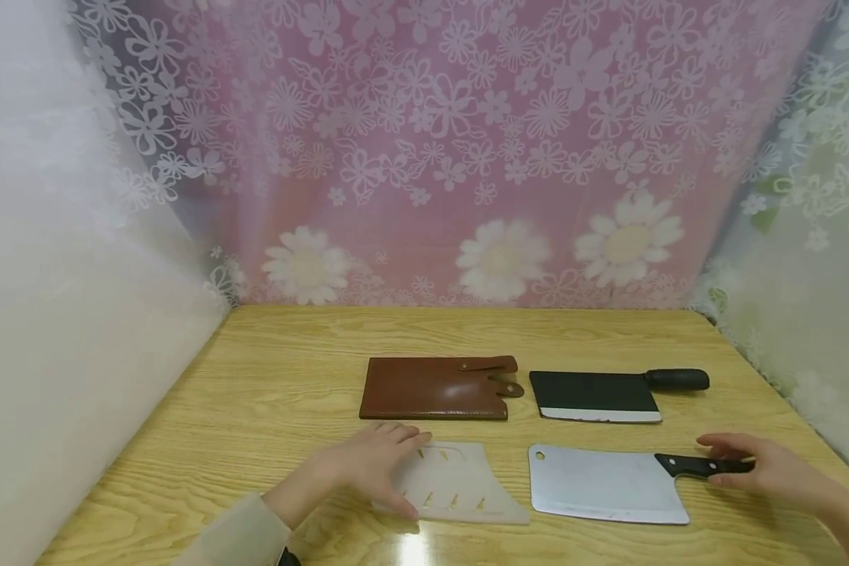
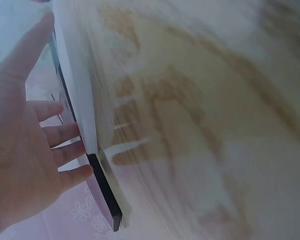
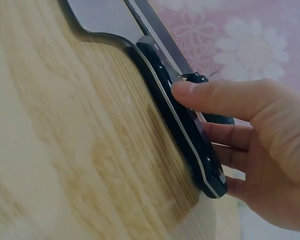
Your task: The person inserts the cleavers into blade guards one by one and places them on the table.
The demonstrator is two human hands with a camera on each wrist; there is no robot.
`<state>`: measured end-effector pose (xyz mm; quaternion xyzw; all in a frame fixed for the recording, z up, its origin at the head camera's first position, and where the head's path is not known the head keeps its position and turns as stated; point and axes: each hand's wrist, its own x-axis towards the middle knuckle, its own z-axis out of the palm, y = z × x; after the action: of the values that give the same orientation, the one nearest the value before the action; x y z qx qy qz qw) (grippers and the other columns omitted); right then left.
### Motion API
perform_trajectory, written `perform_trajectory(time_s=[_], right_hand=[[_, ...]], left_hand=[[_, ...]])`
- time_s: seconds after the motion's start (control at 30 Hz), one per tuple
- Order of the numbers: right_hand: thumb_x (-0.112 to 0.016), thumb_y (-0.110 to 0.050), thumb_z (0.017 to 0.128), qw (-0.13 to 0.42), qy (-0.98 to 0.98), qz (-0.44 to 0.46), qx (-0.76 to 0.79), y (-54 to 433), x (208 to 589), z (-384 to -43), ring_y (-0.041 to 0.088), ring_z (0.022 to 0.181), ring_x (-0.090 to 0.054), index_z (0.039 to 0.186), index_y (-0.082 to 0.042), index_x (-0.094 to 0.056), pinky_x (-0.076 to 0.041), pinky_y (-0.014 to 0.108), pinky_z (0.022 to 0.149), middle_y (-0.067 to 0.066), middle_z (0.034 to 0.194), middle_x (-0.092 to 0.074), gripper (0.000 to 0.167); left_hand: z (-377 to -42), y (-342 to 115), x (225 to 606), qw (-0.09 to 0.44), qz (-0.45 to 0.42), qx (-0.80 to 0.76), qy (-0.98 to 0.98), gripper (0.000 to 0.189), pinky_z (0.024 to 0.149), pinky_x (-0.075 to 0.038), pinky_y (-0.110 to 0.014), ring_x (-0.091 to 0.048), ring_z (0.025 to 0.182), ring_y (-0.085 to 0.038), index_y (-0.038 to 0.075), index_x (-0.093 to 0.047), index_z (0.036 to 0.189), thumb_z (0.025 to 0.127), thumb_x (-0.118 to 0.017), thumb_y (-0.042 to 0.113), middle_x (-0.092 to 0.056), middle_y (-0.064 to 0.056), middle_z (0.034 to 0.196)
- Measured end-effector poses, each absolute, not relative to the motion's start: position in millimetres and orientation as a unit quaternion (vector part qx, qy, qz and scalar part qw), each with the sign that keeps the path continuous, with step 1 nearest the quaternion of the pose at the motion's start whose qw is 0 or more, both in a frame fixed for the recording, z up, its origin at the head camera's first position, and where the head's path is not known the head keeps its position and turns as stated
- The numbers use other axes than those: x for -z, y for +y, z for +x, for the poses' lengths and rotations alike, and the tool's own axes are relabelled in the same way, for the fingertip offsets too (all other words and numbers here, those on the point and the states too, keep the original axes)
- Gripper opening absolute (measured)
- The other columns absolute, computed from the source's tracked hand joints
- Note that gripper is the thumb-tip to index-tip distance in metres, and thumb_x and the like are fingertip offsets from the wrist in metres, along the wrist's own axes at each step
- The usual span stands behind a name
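A white plastic blade guard [image 1: 460, 487] with slanted slots lies flat on the table. My left hand [image 1: 375, 464] rests over its left end, fingers spread towards the far edge and thumb near the close edge. In the left wrist view, those fingers [image 2: 70, 150] reach to the guard's white side, fairly straight. To the right lies a silver cleaver [image 1: 601, 483] with a hole in its blade corner and a black riveted handle. My right hand [image 1: 771, 468] holds that handle [image 3: 180, 120], thumb on the near side and fingers behind.
Behind the guard lies a brown leather sheath [image 1: 431, 389] with snap straps. Beside it is a second cleaver [image 1: 594, 395], dark-bladed with a pale edge and black handle. The wooden table [image 1: 290, 338] is bordered by flowered curtains [image 1: 424, 157] at the back and sides.
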<state>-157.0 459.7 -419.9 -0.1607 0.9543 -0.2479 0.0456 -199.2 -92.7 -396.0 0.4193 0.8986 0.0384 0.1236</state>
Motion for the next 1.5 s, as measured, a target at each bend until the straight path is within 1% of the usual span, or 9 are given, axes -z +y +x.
perform_trajectory(time_s=[0.1,0.23,0.3,0.5,0.6,0.77,1.13,1.37,1.5], right_hand=[[-0.072,-0.018,0.08,0.045,0.952,-0.17,0.251,459,423,-156,-0.008,0.082,-0.049,0.114,0.011,-0.055,-0.044,0.02,0.063,-0.015,0.098,-0.059,0.048],[-0.072,-0.023,0.079,0.063,0.956,-0.163,0.237,455,424,-157,-0.01,0.085,-0.048,0.113,0.01,-0.057,-0.044,0.02,0.066,0.006,0.103,-0.06,0.05],[-0.072,-0.024,0.079,0.066,0.957,-0.162,0.232,454,424,-157,-0.011,0.086,-0.047,0.112,0.008,-0.058,-0.043,0.019,0.066,0.009,0.103,-0.059,0.049],[-0.076,-0.016,0.075,0.017,0.951,-0.206,0.229,450,428,-156,-0.008,0.083,-0.048,0.103,-0.002,-0.063,-0.042,0.02,0.063,-0.009,0.094,-0.057,0.034],[-0.077,-0.017,0.073,0.005,0.952,-0.214,0.22,447,430,-157,-0.007,0.081,-0.047,0.102,-0.009,-0.065,-0.042,0.021,0.062,-0.011,0.092,-0.055,0.032],[-0.077,-0.016,0.072,-0.002,0.951,-0.22,0.217,444,432,-157,-0.007,0.079,-0.045,0.101,-0.01,-0.066,-0.041,0.021,0.06,-0.009,0.089,-0.053,0.032],[-0.078,-0.016,0.071,-0.036,0.959,-0.207,0.188,439,426,-157,-0.006,0.078,-0.046,0.091,-0.011,-0.065,-0.041,0.02,0.061,-0.016,0.087,-0.053,0.025],[-0.076,-0.025,0.074,0.011,0.972,-0.162,0.169,433,414,-157,-0.005,0.08,-0.05,0.096,-0.009,-0.065,-0.044,0.023,0.062,-0.005,0.09,-0.062,0.03],[-0.075,-0.023,0.075,0.008,0.968,-0.183,0.17,430,411,-157,-0.005,0.079,-0.051,0.097,-0.006,-0.065,-0.044,0.023,0.061,-0.006,0.089,-0.063,0.03]], left_hand=[[-195,-91,396,0.11,0.424,-0.01,0.899,0.104,0.104,-0.027,-0.049,-0.031,0.132,-0.027,0.012,-0.028,0.146,0.068,-0.061,0.071,-0.034,-0.007,0.145],[-192,-89,399,0.089,0.427,0.034,0.899,0.106,0.103,-0.03,-0.046,-0.033,0.131,-0.025,0.01,-0.028,0.146,0.067,-0.058,0.075,-0.034,-0.005,0.145],[-192,-88,401,0.078,0.427,0.048,0.9,0.105,0.102,-0.031,-0.044,-0.034,0.129,-0.023,0.01,-0.03,0.145,0.067,-0.056,0.076,-0.036,-0.004,0.144],[-195,-88,405,0.063,0.431,0.05,0.899,0.105,0.1,-0.035,-0.04,-0.039,0.123,-0.021,0.007,-0.034,0.142,0.066,-0.058,0.076,-0.04,-0.004,0.139],[-195,-88,406,0.06,0.431,0.04,0.9,0.107,0.098,-0.036,-0.037,-0.04,0.116,-0.02,0.005,-0.036,0.141,0.064,-0.06,0.075,-0.042,-0.006,0.132],[-195,-89,407,0.044,0.439,0.025,0.897,0.104,0.094,-0.037,-0.033,-0.039,0.106,-0.017,0.004,-0.039,0.136,0.061,-0.066,0.071,-0.044,-0.003,0.118],[-198,-92,399,0.026,0.431,0.006,0.902,0.105,0.103,-0.03,-0.037,-0.038,0.119,-0.023,-0.003,-0.034,0.139,0.059,-0.073,0.053,-0.041,-0.011,0.132],[-202,-98,398,0.017,0.422,-0.009,0.906,0.107,0.103,-0.031,-0.039,-0.038,0.121,-0.024,-0.002,-0.032,0.14,0.059,-0.075,0.051,-0.04,-0.01,0.134],[-204,-101,398,-0.002,0.423,-0.017,0.906,0.106,0.102,-0.032,-0.039,-0.04,0.12,-0.024,-0.002,-0.032,0.14,0.058,-0.075,0.05,-0.041,-0.01,0.132]])
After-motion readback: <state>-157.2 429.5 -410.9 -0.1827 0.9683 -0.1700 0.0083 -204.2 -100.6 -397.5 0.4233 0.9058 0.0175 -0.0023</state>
